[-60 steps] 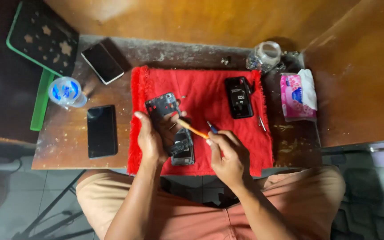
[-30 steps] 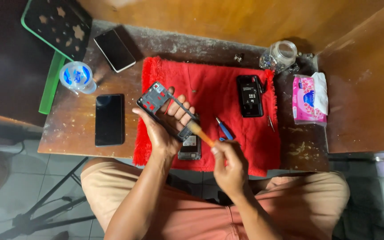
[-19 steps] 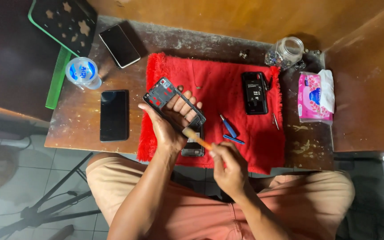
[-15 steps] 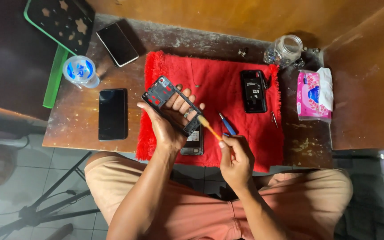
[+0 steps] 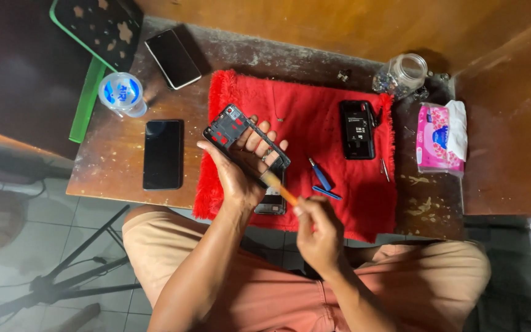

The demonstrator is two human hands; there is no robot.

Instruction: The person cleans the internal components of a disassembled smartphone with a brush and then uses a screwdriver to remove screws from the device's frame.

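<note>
The left hand (image 5: 236, 172) grips a phone frame (image 5: 245, 136) tilted above the red mat (image 5: 314, 117), fingers wrapped behind it so its inside faces up. The right hand (image 5: 318, 232) pinches a small brush (image 5: 276, 186), bristles touching the frame's lower edge.

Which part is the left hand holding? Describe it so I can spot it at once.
Start at the red fuzzy mat on the wooden table. Over its left half the left hand holds up a phone frame. Unlike the closed black phone on bare wood beside it, it is a hollow black shell with red patches.
</note>
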